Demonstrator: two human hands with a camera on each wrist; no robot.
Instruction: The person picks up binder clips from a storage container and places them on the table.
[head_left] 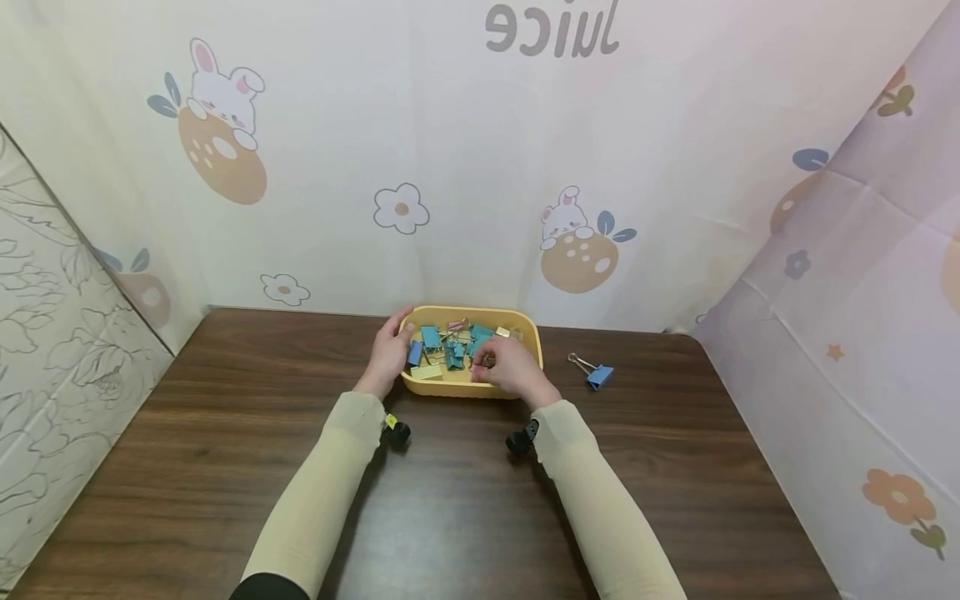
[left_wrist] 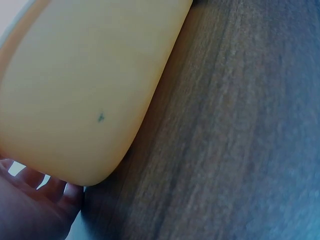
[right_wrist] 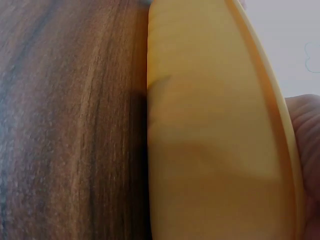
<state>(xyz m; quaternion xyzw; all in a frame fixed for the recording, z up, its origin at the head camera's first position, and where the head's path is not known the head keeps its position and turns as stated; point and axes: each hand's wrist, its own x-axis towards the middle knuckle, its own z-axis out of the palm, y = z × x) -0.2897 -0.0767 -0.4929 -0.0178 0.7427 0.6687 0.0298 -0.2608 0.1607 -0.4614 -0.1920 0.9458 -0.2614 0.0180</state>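
A yellow plastic basket (head_left: pixel 465 389) stands at the back of the table, holding several binder clips. Teal clips (head_left: pixel 454 353) lie in its middle, with a blue clip (head_left: pixel 416 353) and a pale yellow clip (head_left: pixel 427 372) toward the left. My left hand (head_left: pixel 387 354) grips the basket's left end, thumb at the rim and fingers round the outside. Inside the basket, at the right, my right hand (head_left: pixel 510 367) has its thumb and fingers bent together at a small pink binder clip (head_left: pixel 476 373), mostly covered by the fingertips. Both wrist views show mainly the basket's outer wall (right_wrist: pixel 210 125).
A blue binder clip (head_left: pixel 599 377) with its wire handles out lies on the table to the right of the basket. Close behind the brown wooden table (head_left: pixel 300 433) hangs a printed curtain (head_left: pixel 472 250). More patterned cloth stands at both sides.
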